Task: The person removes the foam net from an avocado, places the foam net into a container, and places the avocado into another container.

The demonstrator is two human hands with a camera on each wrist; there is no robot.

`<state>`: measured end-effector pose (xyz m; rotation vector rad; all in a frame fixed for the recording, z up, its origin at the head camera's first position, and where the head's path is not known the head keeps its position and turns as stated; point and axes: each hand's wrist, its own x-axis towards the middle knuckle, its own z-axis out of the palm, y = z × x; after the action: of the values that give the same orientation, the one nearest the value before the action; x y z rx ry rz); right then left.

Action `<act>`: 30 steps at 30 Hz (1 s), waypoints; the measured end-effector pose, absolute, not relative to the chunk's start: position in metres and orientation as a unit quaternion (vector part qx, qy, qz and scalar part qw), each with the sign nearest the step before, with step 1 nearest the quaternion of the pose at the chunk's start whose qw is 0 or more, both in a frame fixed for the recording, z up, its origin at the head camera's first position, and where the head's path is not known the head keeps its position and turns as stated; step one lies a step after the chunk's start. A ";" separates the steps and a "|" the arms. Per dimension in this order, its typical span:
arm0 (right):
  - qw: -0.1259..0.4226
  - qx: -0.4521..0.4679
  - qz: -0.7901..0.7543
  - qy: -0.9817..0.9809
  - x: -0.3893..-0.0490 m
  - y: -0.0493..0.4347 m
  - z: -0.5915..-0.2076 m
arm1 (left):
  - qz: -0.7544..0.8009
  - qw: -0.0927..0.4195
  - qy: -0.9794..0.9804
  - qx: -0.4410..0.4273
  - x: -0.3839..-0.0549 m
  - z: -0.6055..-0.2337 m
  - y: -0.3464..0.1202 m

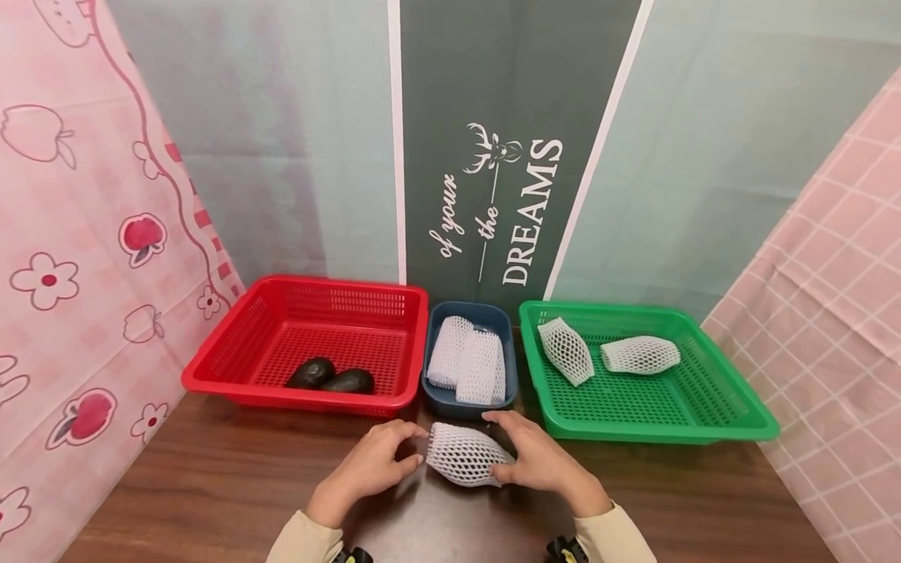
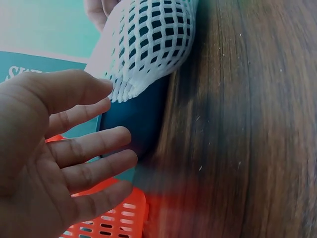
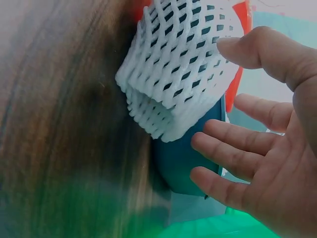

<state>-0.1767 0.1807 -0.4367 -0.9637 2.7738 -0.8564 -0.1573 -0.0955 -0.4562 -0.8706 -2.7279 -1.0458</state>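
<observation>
An avocado in a white foam net (image 1: pixel 464 455) lies on the table in front of me, its dark skin showing through the mesh. Just off its left end is my left hand (image 1: pixel 376 463), fingers apart and relaxed. In the left wrist view the thumb (image 2: pixel 74 89) is right at the gathered net end. My right hand (image 1: pixel 538 457) is at the other end, its thumb tip over the net. The right wrist view shows the right fingers (image 3: pixel 237 148) loosely spread and the net's open mouth (image 3: pixel 153 116).
Behind the netted avocado stands a blue bin (image 1: pixel 470 410) with several white foam nets (image 1: pixel 480 367). To its left, a red basket (image 1: pixel 310 397) holds two bare avocados (image 1: pixel 349 381). On the right, a green basket (image 1: pixel 655 432) holds two netted avocados (image 1: pixel 640 355).
</observation>
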 end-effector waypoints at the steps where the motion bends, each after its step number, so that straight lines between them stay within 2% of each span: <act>1: 0.042 -0.314 -0.278 0.907 -0.176 0.181 -0.437 | -0.342 0.047 -0.893 -0.287 -0.157 -0.456 -0.095; 5: 0.043 -0.320 -0.273 0.906 -0.176 0.182 -0.439 | -0.350 0.058 -0.888 -0.291 -0.158 -0.458 -0.092; 12: 0.066 -0.331 -0.248 0.908 -0.178 0.185 -0.447 | -0.363 0.114 -0.879 -0.288 -0.165 -0.468 -0.080; 15: 0.058 -0.334 -0.248 0.908 -0.179 0.184 -0.448 | -0.366 0.119 -0.877 -0.288 -0.168 -0.470 -0.076; 19: 0.040 -0.330 -0.257 0.907 -0.180 0.183 -0.449 | -0.375 0.112 -0.874 -0.288 -0.169 -0.468 -0.073; 30: 0.035 -0.304 -0.254 0.918 -0.180 0.180 -0.448 | -0.429 0.048 -0.864 -0.259 -0.169 -0.468 -0.073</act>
<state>-0.1803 0.1798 -0.4480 -0.9351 2.8201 -0.7801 -0.1692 -0.0731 -0.4676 -0.7897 -2.6337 -1.3076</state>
